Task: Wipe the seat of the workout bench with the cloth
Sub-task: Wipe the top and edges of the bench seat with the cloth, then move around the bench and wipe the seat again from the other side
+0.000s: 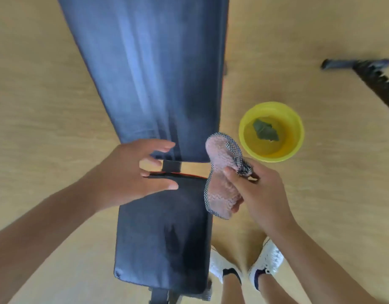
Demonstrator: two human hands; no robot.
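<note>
The workout bench is dark blue-black padding in two parts: the short seat (162,242) lies nearest me, and the long backrest (149,69) stretches away beyond a narrow gap. My right hand (259,194) grips a pink cloth (222,172) with a black-and-white checked edge, held just off the seat's right edge near the gap. My left hand (132,174) hovers over the gap at the seat's far left corner, fingers spread and holding nothing.
A yellow bowl (296,128) of liquid with a green leaf in it stands on the wooden floor right of the bench. A dark bar-like object (369,73) lies at the far right. My feet in white shoes (268,262) stand beside the seat.
</note>
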